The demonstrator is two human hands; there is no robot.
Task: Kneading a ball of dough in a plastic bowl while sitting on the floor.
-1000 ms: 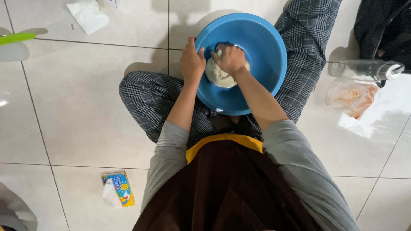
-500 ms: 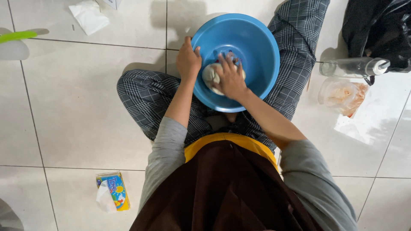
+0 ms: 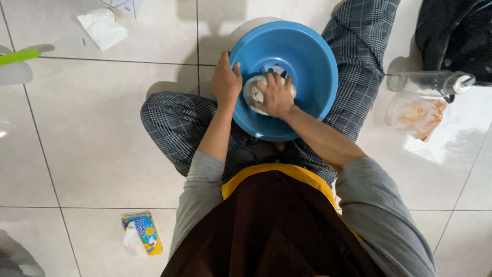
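Observation:
A round blue plastic basin [image 3: 307, 56] rests between my crossed legs in grey checked trousers. Inside it lies a pale lump of dough [image 3: 254, 93]. My right hand [image 3: 275, 95] lies on top of the dough, fingers spread and curled over it. My left hand [image 3: 226, 80] grips the basin's left rim, thumb inside. Part of the dough is hidden under my right hand.
White floor tiles all around. A crumpled tissue [image 3: 102, 28] lies at the upper left, a colourful tissue pack [image 3: 142, 234] at the lower left. A clear bottle [image 3: 430, 82] and a plastic bag with orange contents [image 3: 416, 115] lie to the right, a dark bag [image 3: 453, 36] beyond.
My right hand has shifted on the dough, from a closed grip to a flatter hold with fingers over it. My left hand has stayed on the rim.

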